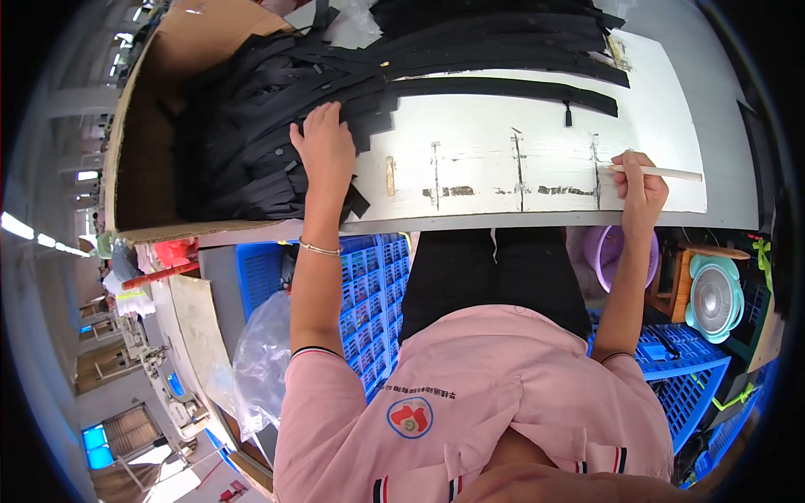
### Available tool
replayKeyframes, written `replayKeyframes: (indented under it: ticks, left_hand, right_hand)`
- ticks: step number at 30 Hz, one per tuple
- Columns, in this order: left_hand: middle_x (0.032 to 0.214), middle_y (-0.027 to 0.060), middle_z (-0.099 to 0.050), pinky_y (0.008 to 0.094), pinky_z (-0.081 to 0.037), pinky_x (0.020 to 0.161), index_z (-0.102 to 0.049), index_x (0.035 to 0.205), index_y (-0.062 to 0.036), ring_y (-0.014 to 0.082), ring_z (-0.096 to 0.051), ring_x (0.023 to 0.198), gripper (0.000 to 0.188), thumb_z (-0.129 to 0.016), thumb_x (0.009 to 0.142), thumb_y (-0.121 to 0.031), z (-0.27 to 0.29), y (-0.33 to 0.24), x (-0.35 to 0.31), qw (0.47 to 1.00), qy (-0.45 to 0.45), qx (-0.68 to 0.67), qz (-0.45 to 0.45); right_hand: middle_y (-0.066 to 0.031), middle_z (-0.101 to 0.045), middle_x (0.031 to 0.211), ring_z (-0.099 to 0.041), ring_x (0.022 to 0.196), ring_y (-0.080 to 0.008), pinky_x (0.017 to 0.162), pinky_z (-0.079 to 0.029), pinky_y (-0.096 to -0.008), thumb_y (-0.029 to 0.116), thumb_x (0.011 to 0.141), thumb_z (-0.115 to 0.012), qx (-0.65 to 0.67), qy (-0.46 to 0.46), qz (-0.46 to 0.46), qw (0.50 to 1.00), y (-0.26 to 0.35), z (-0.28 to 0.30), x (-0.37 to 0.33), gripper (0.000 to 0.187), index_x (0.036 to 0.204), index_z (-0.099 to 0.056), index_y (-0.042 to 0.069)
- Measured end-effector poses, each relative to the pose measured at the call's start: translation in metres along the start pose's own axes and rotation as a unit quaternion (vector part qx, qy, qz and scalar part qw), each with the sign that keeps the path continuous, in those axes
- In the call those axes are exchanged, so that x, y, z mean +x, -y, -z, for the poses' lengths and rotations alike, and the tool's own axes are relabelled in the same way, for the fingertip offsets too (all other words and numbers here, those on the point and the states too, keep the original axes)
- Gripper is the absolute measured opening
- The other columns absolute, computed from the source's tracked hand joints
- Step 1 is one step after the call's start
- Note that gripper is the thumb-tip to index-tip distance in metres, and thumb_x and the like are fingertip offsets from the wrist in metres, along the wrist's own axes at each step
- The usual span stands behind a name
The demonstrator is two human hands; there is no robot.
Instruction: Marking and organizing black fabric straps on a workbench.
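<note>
A person's two bare hands work over a white rectangular board (pixel 478 163) marked with dark cross-lines, on a grey desk (pixel 742 189). A single long, flat, black fabric strip (pixel 503 86) with a small dangling black pull (pixel 568 115) lies across the far half of the board. Its long axis runs left to right, almost parallel to the desk's near edge, dipping slightly toward the person at its right end. It lies beyond the right hand and to the right of the left hand, and neither hand appears to grip it.

The left hand (pixel 325 142) is nearer the strip's left end. It is open, palm down, fingers stretched and thumb apart, over a tangled heap of black fabric strips (pixel 243 134) spilling from a brown cardboard box (pixel 142 151).

The right hand (pixel 641 180) is nearer the strip's right end and its pull. Its fingers are closed around a slim white pen-like stick (pixel 675 173), just beside the rightmost cross-line. Beyond the single strip, a layered black bundle of similar strips (pixel 495 42) lies roughly parallel to it.
</note>
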State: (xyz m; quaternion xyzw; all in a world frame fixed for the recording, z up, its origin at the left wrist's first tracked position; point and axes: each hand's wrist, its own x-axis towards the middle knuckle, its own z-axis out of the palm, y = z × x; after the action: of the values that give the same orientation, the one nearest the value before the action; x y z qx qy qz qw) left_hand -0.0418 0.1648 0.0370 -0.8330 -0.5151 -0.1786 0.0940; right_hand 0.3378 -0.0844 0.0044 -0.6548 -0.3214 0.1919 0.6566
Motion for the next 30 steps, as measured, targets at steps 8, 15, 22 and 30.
replayKeyframes:
  ticks: [8, 15, 22, 30]
  left_hand:
    - [0.098, 0.0072, -0.072, 0.0469, -0.041, 0.103, -0.075, 0.089, -0.0076, 0.0263, -0.065, 0.099, 0.009, -0.074, 0.083, -0.014, 0.007, -0.04, -0.011, 0.979, -0.154, -0.09, -0.098]
    - [0.117, 0.0116, -0.068, 0.0479, -0.041, 0.109, -0.069, 0.108, -0.0025, 0.0301, -0.063, 0.117, 0.021, -0.069, 0.089, -0.009, -0.01, -0.163, -0.065, 0.955, -0.042, -0.263, -0.129]
    - [0.152, 0.0213, -0.047, 0.0564, -0.023, 0.121, -0.051, 0.143, 0.0019, 0.0398, -0.038, 0.146, 0.054, -0.064, 0.096, -0.024, -0.008, -0.215, -0.093, 0.944, 0.028, -0.29, -0.154]
    - [0.154, 0.0219, -0.045, 0.0623, -0.015, 0.121, -0.048, 0.145, 0.0054, 0.0368, -0.036, 0.148, 0.067, -0.063, 0.097, -0.038, 0.008, -0.171, -0.112, 0.97, 0.042, -0.209, -0.114]
  right_hand:
    - [0.0002, -0.065, 0.075, -0.045, 0.058, -0.0018, 0.052, -0.034, -0.0183, 0.019, 0.102, -0.064, -0.005, 0.024, 0.005, 1.0, -0.006, 0.004, 0.004, 0.024, 0.094, -0.077, 0.001]
    - [-0.0068, -0.072, 0.092, -0.062, 0.079, -0.012, 0.07, -0.049, -0.0271, 0.02, 0.104, -0.061, -0.074, 0.049, 0.047, 0.995, 0.026, -0.035, -0.03, 0.029, 0.129, -0.066, 0.005]
    - [-0.013, -0.063, 0.139, -0.053, 0.137, -0.0304, 0.116, -0.029, -0.0529, 0.016, 0.094, -0.07, -0.41, 0.127, 0.304, 0.851, 0.006, -0.048, -0.063, 0.053, 0.144, -0.052, 0.01]
    - [-0.011, -0.062, 0.142, -0.047, 0.143, -0.0275, 0.124, -0.007, -0.0573, 0.018, 0.096, -0.068, -0.472, 0.117, 0.249, 0.838, 0.007, 0.016, -0.039, 0.056, 0.149, -0.048, 0.014]
